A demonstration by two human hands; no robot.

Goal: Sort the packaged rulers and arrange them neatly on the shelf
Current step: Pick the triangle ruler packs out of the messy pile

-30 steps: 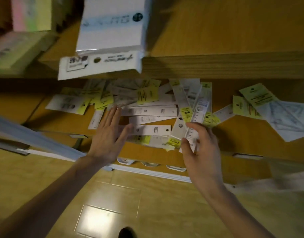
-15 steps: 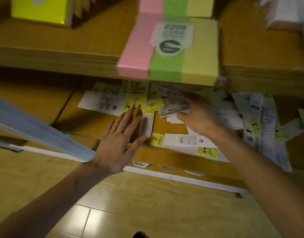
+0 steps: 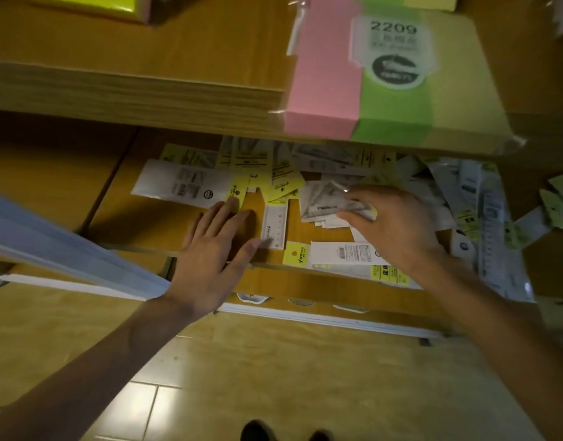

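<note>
Several packaged rulers with white and yellow header cards lie jumbled on the lower wooden shelf. My left hand lies flat with straight fingers on the shelf near its front edge, thumb touching a short clear ruler pack. My right hand grips a clear packet with a triangular ruler in the middle of the pile. A long white pack with a yellow tab lies at the front edge under my right wrist. A wide white pack sits at the left of the pile.
The upper shelf board overhangs the pile and carries a pink, green and yellow wrapped block labelled 2209. A pale blue sheet slants in from the left. More long ruler packs hang over the shelf edge at right. Tiled floor lies below.
The view has shifted left along the shelf. My right hand moved from the right part of the pile to its middle and took hold of the triangular ruler packet. My left hand stayed flat.
</note>
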